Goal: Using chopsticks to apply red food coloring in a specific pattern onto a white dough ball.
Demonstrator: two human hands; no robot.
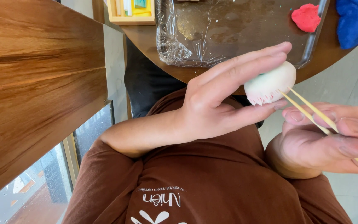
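the left hand (220, 99) reaches across the brown shirt (195, 186) to the right, fingers long and nearly straight, and grips a round white dough ball (270, 85) with a pink fringed edge between fingertips and thumb. the right hand (324, 139), low at the right edge, is closed on 2 thin wooden sticks (311, 114), whose tips touch the ball's near side. far behind, a film-covered tray (212, 37) on the round table (146, 35) carries a red dough lump (306, 17).

Left hand (222, 97) raised, forearm bent across the chest, fingers extended, thumb beneath, pinching. Right hand (326, 139) low beside it, fingers curled in a pinch, thumb forward.
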